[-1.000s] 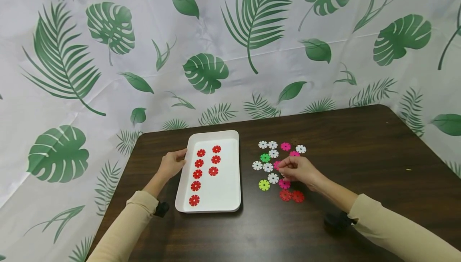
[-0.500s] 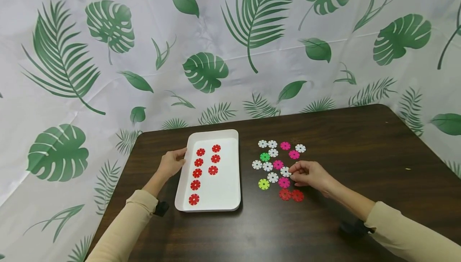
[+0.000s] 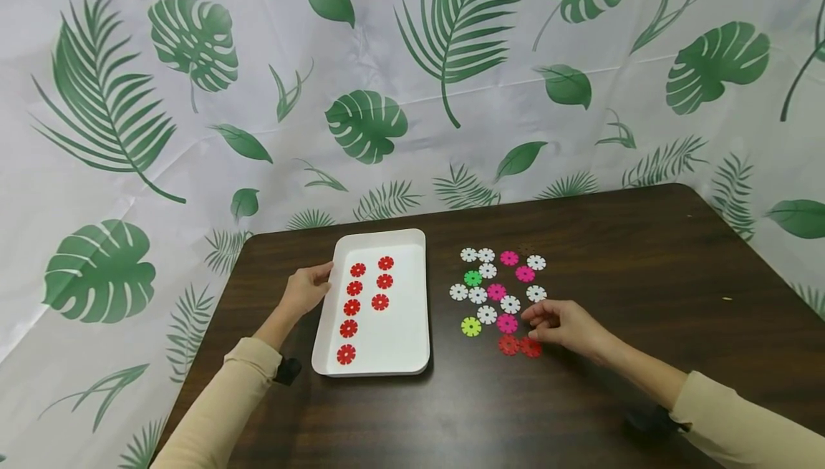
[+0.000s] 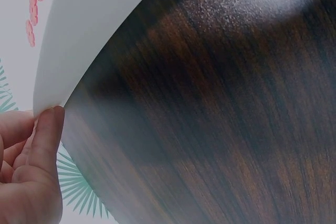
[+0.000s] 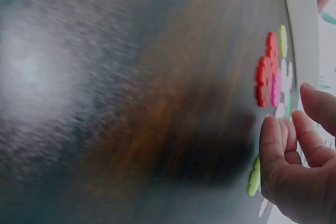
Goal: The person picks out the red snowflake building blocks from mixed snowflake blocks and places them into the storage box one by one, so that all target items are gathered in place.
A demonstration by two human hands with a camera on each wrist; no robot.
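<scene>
Right hand: the right hand (image 3: 562,324) rests low on the table (image 3: 644,268), fingers loosely curled, thumb and forefinger close together; nothing visible between them, so it looks empty.
Nearest pieces: two red discs (image 3: 519,346) lie flat side by side, touching, just under and slightly left of the fingertips; the pink disc (image 3: 506,323) sits right beside them, a touch farther from the person.
Direction: from this hand the red pair lies to its left and a shade nearer the person; the discs are round, so no long axis to line up with.
Loose cluster: white discs (image 3: 482,294), a green disc (image 3: 473,278) and a yellow-green disc (image 3: 471,326) spread out left of and beyond the hand.
Left hand: the left hand (image 3: 308,288) holds the left rim of the white tray (image 3: 412,254), fingers curled on the edge; the wrist view shows a fingertip against the tray's corner.
Tray: eight red discs (image 3: 358,298) in two columns, five and three.
Which hand is nearer: the right, almost touching the red pair; the left is well apart, across the tray.
</scene>
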